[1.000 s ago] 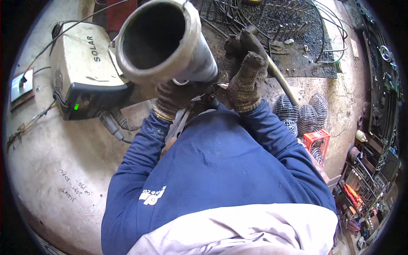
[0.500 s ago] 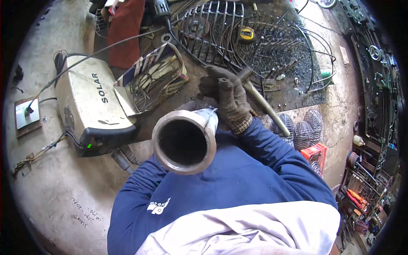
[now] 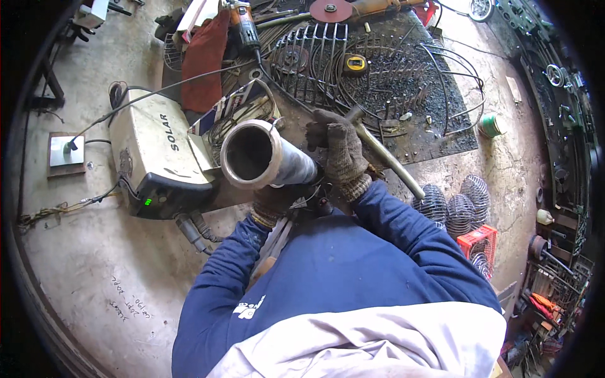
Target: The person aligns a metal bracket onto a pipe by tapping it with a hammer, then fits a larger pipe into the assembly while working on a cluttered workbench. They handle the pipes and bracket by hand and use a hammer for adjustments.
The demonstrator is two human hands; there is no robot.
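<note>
Metal pipe (image 3: 295, 164), before the person's torso at the worktable's near edge: we look into its open mouth, raised toward the camera at left, while its long axis slants down and away to the right. The gloved left hand (image 3: 271, 206) lies at its underside; the pipe hides the fingers, so we cannot tell their state. The gloved right hand (image 3: 343, 151) is just beside the far end, fingers partly curled; whether they pinch anything we cannot tell. Beyond it we note a hammer (image 3: 389, 156), its handle overhanging the table. A carton of thin rods (image 3: 234, 123) lies behind the pipe mouth, partly covered by it; leftward stands a cream power unit (image 3: 157, 142). Farther back we find a red cloth (image 3: 205, 66), an orange-and-black power tool (image 3: 242, 28) and a yellow tape measure (image 3: 355, 64). The worktable (image 3: 441, 143) is dark and littered with metal bits. On the pale, stained floor (image 3: 507, 164) at right stand wire coils (image 3: 460, 214) and a red crate (image 3: 466, 239).
</note>
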